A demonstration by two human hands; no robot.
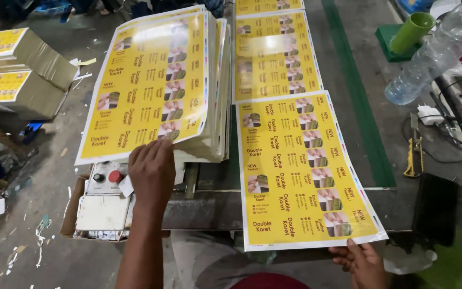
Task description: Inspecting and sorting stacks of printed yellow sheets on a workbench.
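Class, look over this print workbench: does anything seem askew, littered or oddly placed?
Yes. The sheet held by the right hand lies skewed, its corner overhanging the bench edge. Paper scraps litter the floor. A plastic bottle lies tipped beside cables.

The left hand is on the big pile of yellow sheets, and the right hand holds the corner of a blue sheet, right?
Not quite. The sheet in the right hand is yellow with a white border, not blue, as the head view shows. The rest is right: the left hand rests on the edge of the pile of yellow sheets, and the right hand holds the single sheet at its near corner.
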